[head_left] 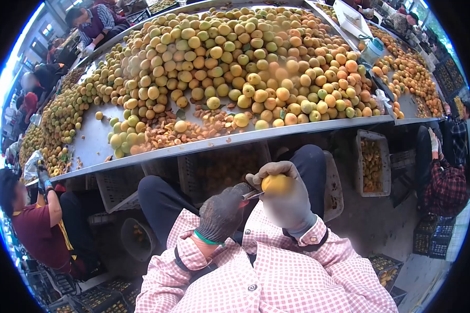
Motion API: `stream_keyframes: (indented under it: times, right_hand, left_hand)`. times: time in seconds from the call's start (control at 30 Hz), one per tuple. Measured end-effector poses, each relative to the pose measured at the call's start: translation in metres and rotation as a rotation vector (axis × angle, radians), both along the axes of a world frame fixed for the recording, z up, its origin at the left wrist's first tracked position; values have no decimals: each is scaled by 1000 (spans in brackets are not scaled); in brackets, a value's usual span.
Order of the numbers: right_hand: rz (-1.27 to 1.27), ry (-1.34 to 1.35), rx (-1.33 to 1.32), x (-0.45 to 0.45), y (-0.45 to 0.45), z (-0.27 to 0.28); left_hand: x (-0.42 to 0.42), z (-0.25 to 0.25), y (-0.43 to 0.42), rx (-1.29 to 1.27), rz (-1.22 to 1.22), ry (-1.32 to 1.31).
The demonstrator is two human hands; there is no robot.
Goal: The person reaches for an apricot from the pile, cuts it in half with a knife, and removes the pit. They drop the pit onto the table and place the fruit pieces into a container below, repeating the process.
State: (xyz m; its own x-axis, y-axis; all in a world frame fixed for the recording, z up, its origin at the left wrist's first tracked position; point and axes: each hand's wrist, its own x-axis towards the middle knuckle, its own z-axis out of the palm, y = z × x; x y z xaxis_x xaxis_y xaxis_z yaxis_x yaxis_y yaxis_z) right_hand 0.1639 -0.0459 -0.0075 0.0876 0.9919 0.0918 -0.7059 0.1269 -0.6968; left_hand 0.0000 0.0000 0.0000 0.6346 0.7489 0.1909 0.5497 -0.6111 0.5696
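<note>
My left hand (222,214), in a dark knitted glove with a green cuff edge, is closed around a small metal-bladed tool (253,194). A touch of red shows at its grip; the rest of it is hidden by the fingers. Opposite it, my right hand (290,201), in a grey glove, grips a yellow-orange apricot (277,183). The blade's tip is close to the fruit's lower left side; I cannot tell whether it touches. Both hands are together above my lap, in front of the table edge. A blur covers part of my right hand.
A metal table (96,148) carries a big heap of apricots (214,52) and a pile of split pieces (177,136). Below are crates (115,190), a bucket (137,240) and a fruit-filled crate (372,161). Co-workers sit at left (39,229) and right (446,182).
</note>
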Motion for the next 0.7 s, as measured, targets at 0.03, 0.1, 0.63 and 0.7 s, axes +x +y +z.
stream_keyframes:
  times: [0.03,0.1,0.63,0.7]
  right_hand:
    - [-26,36,-30,-2,0,1]
    - [-53,88,-35,-8,9,-1]
    - [-23,4,-58,5,14,7]
    - [-107,271,-4,-4,20,16]
  left_hand:
    - [1,2,1,3,10,10]
    - [2,3,12,32,18,34]
    - [28,4,15,-318,-2,-23]
    - [29,0,16,-371,0,-57]
